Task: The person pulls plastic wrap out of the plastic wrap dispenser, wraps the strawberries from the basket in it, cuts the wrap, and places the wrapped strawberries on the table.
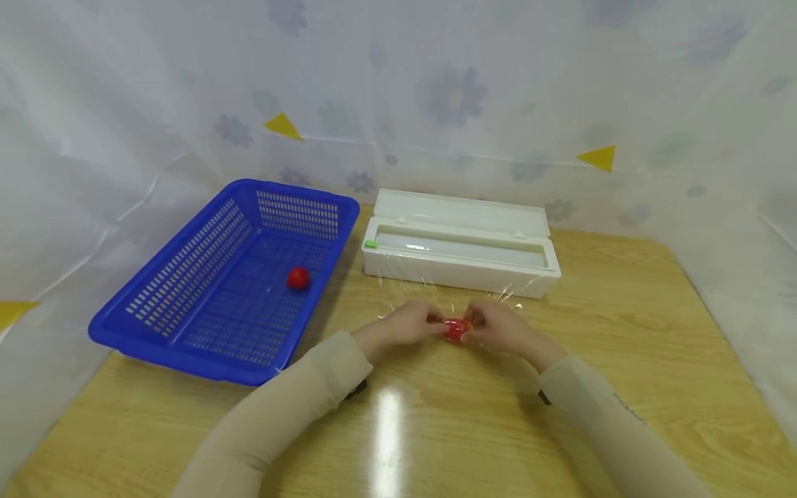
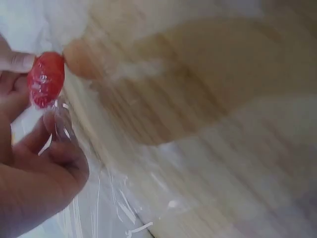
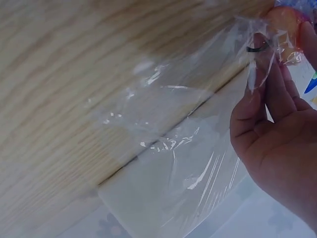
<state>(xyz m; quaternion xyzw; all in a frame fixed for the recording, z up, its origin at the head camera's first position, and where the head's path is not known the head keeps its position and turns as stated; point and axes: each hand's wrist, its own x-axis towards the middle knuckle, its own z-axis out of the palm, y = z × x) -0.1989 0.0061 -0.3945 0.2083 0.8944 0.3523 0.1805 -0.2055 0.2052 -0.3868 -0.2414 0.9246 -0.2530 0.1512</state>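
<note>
A red fruit (image 1: 456,330) wrapped in clear cling film lies between my two hands above the table. My left hand (image 1: 409,323) is at its left side, fingertips pinching the film. Film stretches tight over the red skin (image 2: 47,79) in the left wrist view. From the other side, my right hand (image 1: 499,328) pinches the film close to the fruit's orange-yellow side (image 3: 285,22). A loose sheet of cling film (image 3: 173,141) spreads away from the right fingers, wrinkled and shiny. How far the film goes round underneath is hidden.
Behind the hands stands a white cling film box (image 1: 461,270), lid (image 1: 461,213) raised, with a green slider (image 1: 371,244) at its left end. A blue basket (image 1: 218,370) sits to the left, holding a red round fruit (image 1: 298,278). A flowered curtain (image 1: 454,97) backs the wooden table (image 1: 654,360).
</note>
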